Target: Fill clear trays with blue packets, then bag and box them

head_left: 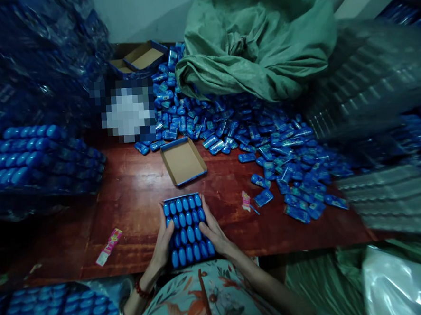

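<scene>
Head view. The work surface was a reddish-brown varnished wooden table, glossy, in a dim room with a pale wall behind it. At the near edge of the table, a small shallow cardboard tray packed with rows of blue oval capsules sat between both hands. The left hand pressed against the tray's left side and the right hand against its right side; together they clamped the tray.

Just beyond it lay an empty flat cardboard box lid with blue edges, tilted on the table. A wide heap of loose blue wrapped packets spread across the far and right parts of the surface, spilling from a crumpled green woven sack. Stacked plastic-wrapped bundles of blue capsules stood at left. A pink paper strip lay near the left hand.
</scene>
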`<state>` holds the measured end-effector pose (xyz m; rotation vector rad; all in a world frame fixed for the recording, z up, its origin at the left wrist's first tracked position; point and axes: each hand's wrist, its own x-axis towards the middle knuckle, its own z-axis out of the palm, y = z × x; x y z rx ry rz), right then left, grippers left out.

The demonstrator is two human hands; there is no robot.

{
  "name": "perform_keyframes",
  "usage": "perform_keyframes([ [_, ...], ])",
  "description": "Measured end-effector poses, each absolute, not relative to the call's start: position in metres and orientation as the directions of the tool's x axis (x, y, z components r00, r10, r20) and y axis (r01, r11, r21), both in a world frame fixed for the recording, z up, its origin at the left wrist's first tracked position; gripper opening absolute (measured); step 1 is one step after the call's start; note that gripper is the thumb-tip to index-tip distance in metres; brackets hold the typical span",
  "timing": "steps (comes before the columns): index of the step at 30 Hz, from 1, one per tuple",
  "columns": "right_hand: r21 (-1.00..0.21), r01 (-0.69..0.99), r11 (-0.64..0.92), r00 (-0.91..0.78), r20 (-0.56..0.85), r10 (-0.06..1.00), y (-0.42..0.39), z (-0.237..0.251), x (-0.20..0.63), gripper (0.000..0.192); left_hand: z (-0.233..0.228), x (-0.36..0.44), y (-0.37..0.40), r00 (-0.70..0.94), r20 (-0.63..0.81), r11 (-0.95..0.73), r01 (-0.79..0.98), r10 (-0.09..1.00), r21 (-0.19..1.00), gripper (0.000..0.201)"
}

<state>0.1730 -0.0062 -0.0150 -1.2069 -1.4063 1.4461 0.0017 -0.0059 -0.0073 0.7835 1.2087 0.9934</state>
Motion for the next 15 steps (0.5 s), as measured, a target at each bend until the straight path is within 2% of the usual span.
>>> perform_keyframes([
  [3, -0.986, 0.111, -0.121, -0.185, -0.14, 0.973, -0.012, -0.006, 0.188, 0.08, -0.007, 0.015, -0.001, 0.082, -0.379, 0.387, -0.178, 0.922, 0.905, 0.071],
  [8, -0.98, 0.14, -0.139, -0.042, -0.146, 0.988, -0.005, -0.009, 0.204, 0.081, -0.017, 0.037, 0.029, 0.159, -0.288, 0.303, -0.075, 0.944, 0.95, 0.07],
  [12, -0.984, 0.067, -0.166, 0.099, -0.159, 0.982, 0.015, -0.021, 0.203, 0.076, -0.023, 0.046, 0.064, 0.218, -0.238, 0.243, 0.004, 0.946, 0.97, 0.073],
  [15, -0.985, 0.001, -0.175, 0.143, -0.173, 0.975, 0.021, -0.029, 0.199, 0.076, -0.024, 0.05, 0.075, 0.204, -0.243, 0.248, 0.004, 0.948, 0.969, 0.072],
])
